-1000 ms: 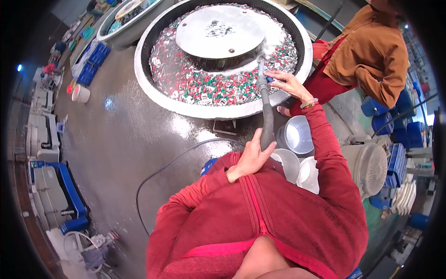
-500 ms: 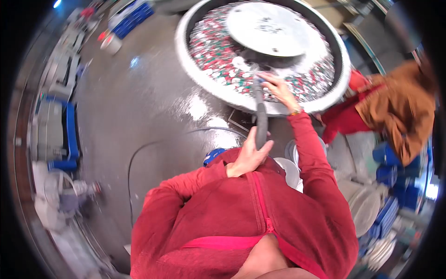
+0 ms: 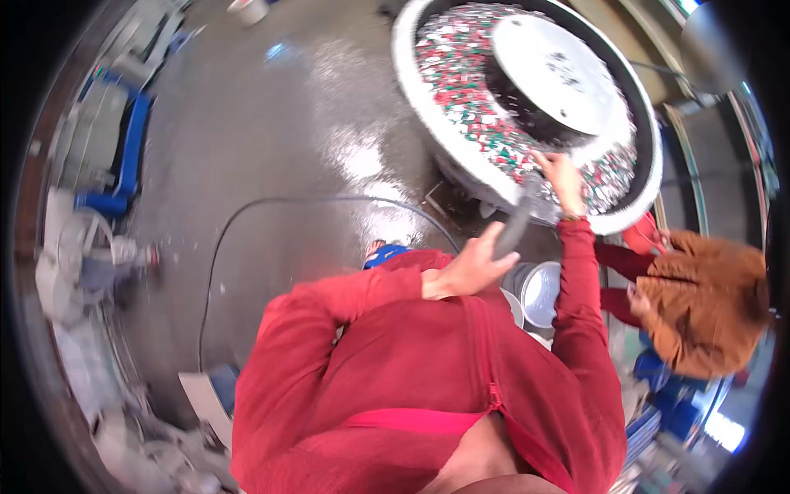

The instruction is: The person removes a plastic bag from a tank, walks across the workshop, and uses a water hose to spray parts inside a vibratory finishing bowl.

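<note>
A dark grey hose-like tool (image 3: 516, 224) slants up from my body toward a large round white-rimmed tub (image 3: 432, 115). My left hand (image 3: 476, 265) is wrapped round its lower end. Higher up, my right hand (image 3: 563, 179) reaches over the tub's near rim beside the tool's upper end, index finger pointing toward the pieces; the other fingers are blurred. Small red, green and white pieces (image 3: 469, 103) fill the tub around a raised white disc (image 3: 558, 74).
Another person in a brown jacket (image 3: 699, 300) stands at the right, near a red container (image 3: 640, 235). White buckets (image 3: 541, 295) stand below my right arm. A dark cable (image 3: 216, 255) curves over the wet floor (image 3: 280, 156). Blue-edged equipment (image 3: 132, 152) lines the left side.
The view has shifted, so the tub appears farther right. The tool tilts more to the right, and my right hand appears farther from its shaft. The other person's arms have moved.
</note>
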`<state>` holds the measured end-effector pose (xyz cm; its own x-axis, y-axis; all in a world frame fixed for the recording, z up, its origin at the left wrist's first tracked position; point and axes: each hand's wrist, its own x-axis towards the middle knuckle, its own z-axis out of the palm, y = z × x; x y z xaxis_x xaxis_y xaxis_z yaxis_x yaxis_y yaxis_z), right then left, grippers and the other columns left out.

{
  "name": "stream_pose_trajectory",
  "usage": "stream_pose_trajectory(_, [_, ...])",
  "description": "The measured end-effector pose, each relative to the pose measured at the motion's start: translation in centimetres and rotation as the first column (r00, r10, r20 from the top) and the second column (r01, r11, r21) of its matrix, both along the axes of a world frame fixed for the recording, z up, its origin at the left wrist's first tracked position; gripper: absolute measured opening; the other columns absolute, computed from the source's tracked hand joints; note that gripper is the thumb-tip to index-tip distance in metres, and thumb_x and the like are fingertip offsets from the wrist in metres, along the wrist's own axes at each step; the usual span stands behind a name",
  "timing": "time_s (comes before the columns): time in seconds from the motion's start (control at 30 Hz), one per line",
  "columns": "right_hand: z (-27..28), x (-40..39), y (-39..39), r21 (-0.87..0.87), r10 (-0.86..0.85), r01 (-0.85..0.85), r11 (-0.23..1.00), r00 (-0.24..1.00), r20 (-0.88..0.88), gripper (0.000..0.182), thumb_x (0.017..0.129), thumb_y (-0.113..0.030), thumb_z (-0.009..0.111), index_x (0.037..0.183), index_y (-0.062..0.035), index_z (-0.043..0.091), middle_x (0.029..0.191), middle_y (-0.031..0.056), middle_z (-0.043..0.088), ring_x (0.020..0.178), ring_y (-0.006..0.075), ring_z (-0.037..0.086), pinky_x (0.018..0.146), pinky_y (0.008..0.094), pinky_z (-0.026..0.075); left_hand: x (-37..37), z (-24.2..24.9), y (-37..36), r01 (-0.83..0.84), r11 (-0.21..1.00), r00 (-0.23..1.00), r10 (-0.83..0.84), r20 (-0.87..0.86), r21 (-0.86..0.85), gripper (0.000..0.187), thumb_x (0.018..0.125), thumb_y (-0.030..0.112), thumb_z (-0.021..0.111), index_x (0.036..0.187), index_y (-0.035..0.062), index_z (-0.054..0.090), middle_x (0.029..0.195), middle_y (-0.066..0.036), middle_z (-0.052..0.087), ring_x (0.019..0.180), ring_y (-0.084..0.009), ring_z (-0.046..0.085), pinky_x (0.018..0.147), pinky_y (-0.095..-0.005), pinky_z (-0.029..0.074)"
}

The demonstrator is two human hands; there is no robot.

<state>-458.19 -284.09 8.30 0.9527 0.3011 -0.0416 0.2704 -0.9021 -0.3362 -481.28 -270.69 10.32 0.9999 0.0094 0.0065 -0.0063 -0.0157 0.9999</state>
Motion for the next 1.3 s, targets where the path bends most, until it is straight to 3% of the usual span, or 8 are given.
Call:
stream_pose_trajectory(0.1, [-1.2,-1.3,1.6,-0.065,-0.084,0.085,0.994,0.996,0.02,0.049,0.078,-0.056,0.052,0.086,-0.0106,0.069,0.067,0.0131,0.063,0.069,0.0279,0.064,0.063,0.0382,0.048,-0.4,0.4,2.6,0.088,0.982,0.979,-0.117,-0.165,-0.168,0.027,0.084,0.013,0.059,0.104,0.005,0.044,0.068,-0.001,0.05,0.051,-0.0057,0.043,0.045,-0.0223,0.036])
stream_pose_trajectory(0.17, [-0.3,-3.2,3.3,0.01,-0.164,0.164,0.986,0.976,0.144,0.043,0.082,-0.048,0.053,0.095,-0.0091,0.067,0.074,0.0157,0.063,0.074,0.0305,0.062,0.066,0.0404,0.048,-0.2,-0.8,3.1,0.059,0.998,0.99,-0.056,0.129,-0.015,0.024,0.083,0.01,0.059,0.103,0.0058,0.044,0.063,0.002,0.047,0.045,-0.0038,0.038,0.04,-0.0211,0.031])
stream_pose_trajectory(0.33, [-0.7,-7.7,6.2,0.467,-0.337,0.099,0.879,0.821,0.461,0.038,0.087,-0.021,0.051,0.119,-0.0001,0.05,0.103,0.0181,0.05,0.094,0.0315,0.047,0.084,0.0389,0.039,-0.8,0.1,7.7,0.216,0.973,0.976,-0.216,0.006,-0.087,0.023,0.082,0.004,0.057,0.101,0.0068,0.044,0.061,0.004,0.045,0.043,-0.002,0.036,0.038,-0.0191,0.029])
stream_pose_trajectory(0.53, [0.0,-13.4,8.8,0.433,-0.326,0.155,0.888,0.877,0.354,0.041,0.091,-0.016,0.041,0.13,-0.0032,0.038,0.136,0.0152,0.034,0.129,0.0319,0.026,0.105,0.0387,0.023,-2.1,-0.2,12.2,0.333,0.933,0.935,-0.346,-0.084,-0.135,0.024,0.082,0.002,0.056,0.102,0.0071,0.044,0.061,0.004,0.045,0.044,-0.0025,0.038,0.038,-0.019,0.03])
stream_pose_trajectory(0.6, [-0.7,-14.9,9.1,0.461,-0.338,0.153,0.874,0.873,0.352,0.041,0.091,-0.015,0.039,0.131,-0.0049,0.038,0.138,0.0126,0.032,0.129,0.0328,0.025,0.105,0.0388,0.022,-2.0,0.2,13.7,0.361,0.928,0.919,-0.37,-0.133,-0.09,0.024,0.08,0.007,0.06,0.1,0.0031,0.047,0.079,-0.004,0.054,0.072,-0.01,0.052,0.065,-0.0264,0.044])
stream_pose_trajectory(0.73, [-1.3,-16.6,9.8,0.428,-0.389,0.212,0.879,0.839,0.381,0.04,0.09,-0.013,0.042,0.129,-0.0075,0.041,0.137,0.0133,0.033,0.126,0.0344,0.03,0.102,0.0406,0.027,-1.9,0.4,15.2,0.434,0.891,0.884,-0.45,-0.128,-0.136,0.023,0.081,0.008,0.06,0.1,0.0029,0.048,0.084,-0.003,0.055,0.078,-0.0082,0.052,0.071,-0.0242,0.044])
stream_pose_trajectory(0.93, [-0.4,-16.8,10.5,0.453,-0.321,0.151,0.879,0.889,0.326,0.038,0.09,-0.015,0.041,0.127,-0.0042,0.043,0.134,0.0139,0.037,0.125,0.0338,0.032,0.104,0.0397,0.026,-1.2,0.3,16.0,0.463,0.863,0.857,-0.494,-0.149,-0.202,0.022,0.083,0.008,0.058,0.101,0.0065,0.045,0.061,0.001,0.049,0.046,-0.0049,0.042,0.041,-0.0215,0.033])
stream_pose_trajectory(1.3, [1.8,-13.4,12.4,0.507,-0.091,-0.103,0.856,0.935,0.343,0.036,0.09,-0.015,0.042,0.124,-0.0034,0.045,0.128,0.0136,0.045,0.118,0.0299,0.042,0.1,0.0372,0.032,-0.1,1.6,15.0,0.224,0.896,0.909,-0.334,-0.248,-0.383,0.021,0.084,0.002,0.053,0.101,0.0071,0.04,0.06,0.003,0.043,0.041,-0.0035,0.037,0.036,-0.0191,0.028])
